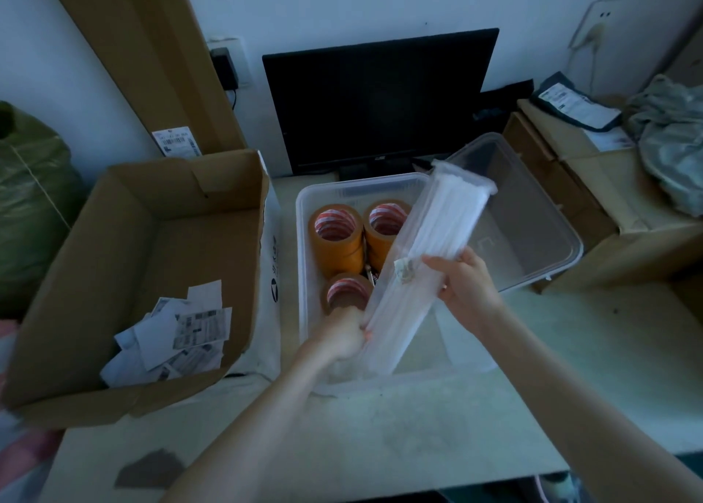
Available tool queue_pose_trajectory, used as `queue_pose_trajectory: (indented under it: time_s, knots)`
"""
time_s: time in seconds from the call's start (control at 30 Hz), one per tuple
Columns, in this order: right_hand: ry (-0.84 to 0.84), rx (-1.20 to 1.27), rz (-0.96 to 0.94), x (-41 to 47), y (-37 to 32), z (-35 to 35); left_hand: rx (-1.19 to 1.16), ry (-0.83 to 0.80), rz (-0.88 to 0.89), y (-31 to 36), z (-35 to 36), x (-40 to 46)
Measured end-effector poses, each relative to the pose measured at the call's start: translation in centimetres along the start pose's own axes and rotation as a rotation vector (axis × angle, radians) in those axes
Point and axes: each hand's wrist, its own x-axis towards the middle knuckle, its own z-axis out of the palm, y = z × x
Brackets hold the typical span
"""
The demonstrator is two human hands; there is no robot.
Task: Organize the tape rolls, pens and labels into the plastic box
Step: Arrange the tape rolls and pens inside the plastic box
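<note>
A clear plastic box (304,259) stands on the table in front of me. Three brown tape rolls (336,236) stand upright in its left half. Over the box I hold a long clear packet of white pens (422,259), tilted from near left to far right. My left hand (342,337) grips its near end just above the box. My right hand (462,278) grips its right side near the middle. Loose printed labels (178,331) lie in the open cardboard box (198,228) to the left.
The box's clear lid (532,228) leans at the right against stacked cardboard boxes (593,213). A dark monitor (380,99) stands behind the box. A green bag (30,198) sits far left, and a tall cardboard sheet (144,46) leans on the wall.
</note>
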Motion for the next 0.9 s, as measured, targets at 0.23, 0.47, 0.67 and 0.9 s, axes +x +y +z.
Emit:
queue_pose_trajectory:
  time_s: [0.23, 0.47, 0.67, 0.9]
  knots:
    - [0.021, 0.005, -0.001, 0.1, -0.1, -1.2, 0.106, -0.060, 0.014, 0.4, -0.7, -0.1]
    - [-0.076, -0.321, -0.067, 0.9, -1.3, 0.4, -0.410, -0.063, 0.026, 2.4, -0.7, -0.2]
    - [0.061, -0.890, -0.125, 0.4, 0.0, 1.0, -0.596, -0.010, 0.078, 5.7, -1.0, 0.6]
    - [0.208, -1.285, -0.328, -0.3, 0.4, 0.7, -0.096, 0.100, 0.114, 4.3, -3.0, 2.0]
